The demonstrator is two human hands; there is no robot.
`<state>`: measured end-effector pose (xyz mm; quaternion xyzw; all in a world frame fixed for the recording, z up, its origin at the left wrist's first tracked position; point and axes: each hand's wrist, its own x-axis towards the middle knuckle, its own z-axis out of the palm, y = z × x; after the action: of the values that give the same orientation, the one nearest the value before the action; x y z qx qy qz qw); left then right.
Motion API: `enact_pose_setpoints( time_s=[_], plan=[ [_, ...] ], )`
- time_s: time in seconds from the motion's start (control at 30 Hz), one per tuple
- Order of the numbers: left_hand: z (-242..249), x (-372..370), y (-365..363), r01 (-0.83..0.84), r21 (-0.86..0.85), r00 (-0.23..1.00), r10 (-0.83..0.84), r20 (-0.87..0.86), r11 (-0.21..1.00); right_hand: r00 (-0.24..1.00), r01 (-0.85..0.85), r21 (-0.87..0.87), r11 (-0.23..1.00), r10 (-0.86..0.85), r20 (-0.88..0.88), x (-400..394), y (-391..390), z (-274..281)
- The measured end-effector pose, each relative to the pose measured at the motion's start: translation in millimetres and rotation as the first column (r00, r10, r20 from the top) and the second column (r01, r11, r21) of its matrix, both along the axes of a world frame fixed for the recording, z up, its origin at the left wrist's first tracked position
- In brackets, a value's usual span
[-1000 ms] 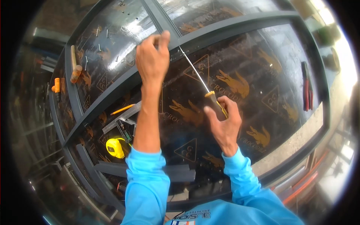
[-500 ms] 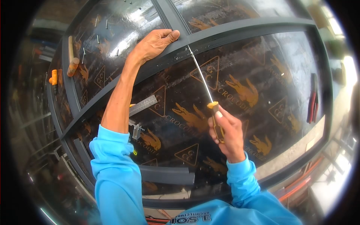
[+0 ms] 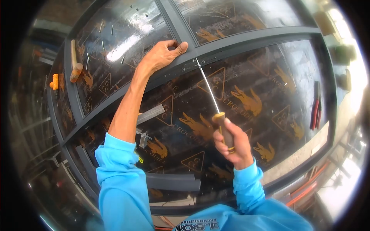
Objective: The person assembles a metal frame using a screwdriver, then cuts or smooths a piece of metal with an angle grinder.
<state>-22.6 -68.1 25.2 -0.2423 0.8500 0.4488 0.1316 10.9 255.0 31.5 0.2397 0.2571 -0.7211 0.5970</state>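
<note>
My right hand [image 3: 234, 143] is wrapped round the yellow and dark handle of a screwdriver [image 3: 208, 87]. Its long shaft points up and left, and the tip meets the inner side of a dark grey metal frame [image 3: 246, 41], just below a joint with a crossbar [image 3: 178, 24]. Left of that joint, my left hand [image 3: 165, 54] grips the frame bar, thumb on top and fingers curled over the far side.
A wooden-handled mallet [image 3: 74, 57], an orange-handled tool [image 3: 55, 82] and several loose screws [image 3: 103, 45] lie at the left. Below are a metal ruler [image 3: 152, 113] and grey profile pieces [image 3: 173, 182]. Red-handled pliers [image 3: 316, 109] lie at the right.
The view has shifted, so the frame and both hands appear slightly lower. The screwdriver handle has turned in my right hand, while my left hand keeps its grip on the bar.
</note>
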Motion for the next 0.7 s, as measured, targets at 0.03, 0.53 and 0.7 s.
enact_pose_setpoints(
  time_s=[0.03, 0.53, 0.7],
  plan=[
    [2.5, 0.4, 3.7, -0.04, 0.025, 0.999, 0.04, 0.015, 0.999, 0.994, 0.029, -0.099, 0.995, -0.018, 0.11, 1.2, 3.2, -9.9],
    [-10.2, 0.3, -3.7, -0.014, -0.042, 1.0, 0.014, -0.011, 0.999, 0.991, -0.048, 0.153, 0.987, 0.067, -0.118, -8.1, 2.0, -2.1],
    [-14.9, 4.6, -2.0, -0.029, -0.05, 1.0, 0.029, -0.001, 0.998, 0.983, 0.016, 0.011, 1.0, -0.014, -0.181, -5.6, 8.2, -10.2]
  ],
)
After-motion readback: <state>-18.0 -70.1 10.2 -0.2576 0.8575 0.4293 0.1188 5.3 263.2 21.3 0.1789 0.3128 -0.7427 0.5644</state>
